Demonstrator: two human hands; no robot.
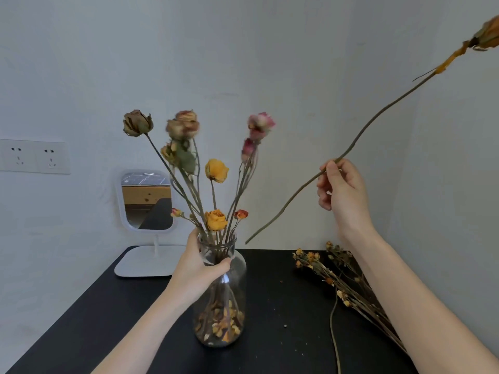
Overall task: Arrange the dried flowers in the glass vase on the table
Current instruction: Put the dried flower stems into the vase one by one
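Note:
A clear glass vase [229,300] stands on the black table [275,306] and holds several dried roses [216,171] in yellow, pink and brown; loose petals lie at its bottom. My left hand [198,268] grips the vase around its neck. My right hand [341,190] is raised to the right of the vase and pinches a long dried stem [378,117]. Its orange flower head [486,35] points to the upper right corner. The stem's lower tip hangs just right of the vase mouth, apart from it.
A bundle of small dried flowers [340,282] lies on the table at the right, partly under my right forearm. A white standing mirror [147,201] sits at the back left corner. A wall socket [33,156] is on the left wall. Crumbs dot the tabletop.

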